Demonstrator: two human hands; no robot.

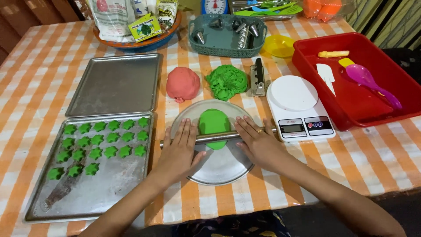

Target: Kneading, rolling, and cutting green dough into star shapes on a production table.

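Both hands, left (179, 151) and right (258, 142), lie flat and open-palmed on a metal rolling pin (215, 138), pressing green dough (214, 123) against an upturned round pan (219, 164), so it flattens evenly

At the far edge of the table you have a round blue and orange bowl (144, 44) that holds a white plastic bag with a red round mark (112, 17), a small green and yellow square packet with a green picture on it (144, 28), and one more pale packet with dark print (166, 13) beside them. On your right stands a white digital kitchen scale (298, 107); its front has a small grey rectangular screen (292, 128) and, just beside it, a dark label panel with red and blue round buttons (319, 125). Behind the grey basket you see the blue scale with a white round dial (214, 6), cut off by the picture edge.
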